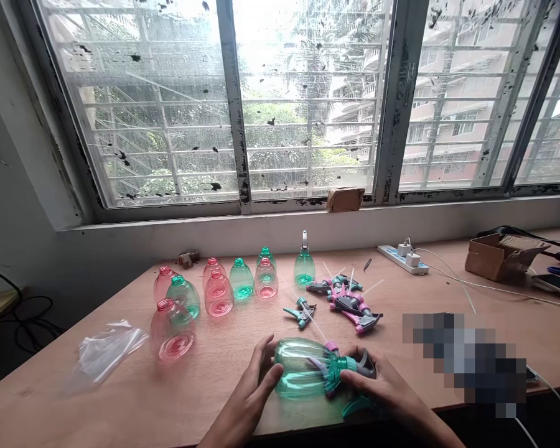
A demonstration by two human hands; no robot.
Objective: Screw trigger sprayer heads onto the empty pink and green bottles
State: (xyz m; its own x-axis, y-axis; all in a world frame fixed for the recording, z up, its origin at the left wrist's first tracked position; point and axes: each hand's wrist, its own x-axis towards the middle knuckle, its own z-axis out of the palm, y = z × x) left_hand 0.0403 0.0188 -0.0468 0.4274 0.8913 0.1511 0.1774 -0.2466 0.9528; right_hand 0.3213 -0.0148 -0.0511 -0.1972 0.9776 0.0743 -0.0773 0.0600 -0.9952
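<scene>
My left hand (259,378) was curved around the base of a clear green, rounded plastic bottle (301,367), gripping it with the thumb on the near side and the fingers beyond. The bottle lay tipped on its side at the front edge of the light-brown wooden desk (102,414), its neck toward my right hand (378,373). That hand was closed on a teal-and-grey plastic trigger spray head (349,363) at the neck; whether its threads were engaged could not be told.

Behind the bottle, toward the back edge, a loose pile of pink, grey and teal spray heads (350,303) lay with thin white tubes pointing upward. A single teal-and-grey trigger head (301,313) lay just left of the pile. An upright clear green bottle with a trigger top (304,267) stood behind them. Upright, open-necked red and green bottles (219,297) occupied the left half, and a crumpled clear plastic bag (112,351) lay near the left edge.
</scene>
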